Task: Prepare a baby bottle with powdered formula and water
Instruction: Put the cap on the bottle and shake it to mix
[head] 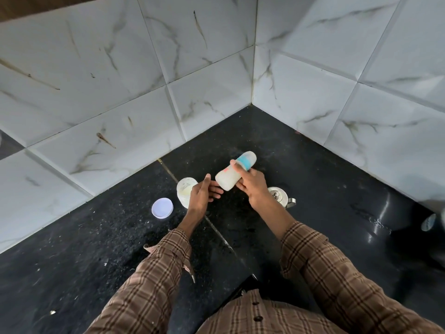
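My right hand [252, 186] grips the baby bottle [228, 175] around its neck and holds it tilted above the black counter [96, 249]. The bottle is full of milky white liquid, with a blue collar and a clear cap pointing away to the upper right. My left hand [204, 192] is open just left of the bottle's base, fingers spread, not touching it. Behind the left hand stands the open white formula tub [184, 189] with powder inside. Its white lid [162, 208] lies flat on the counter to the left.
A steel vessel with a knobbed lid and handle [280, 196] stands right of my right wrist. White marble-look tiled walls [216, 68] meet in a corner behind. A blurred pale object [428, 221] sits at the far right edge. Powder specks dot the counter.
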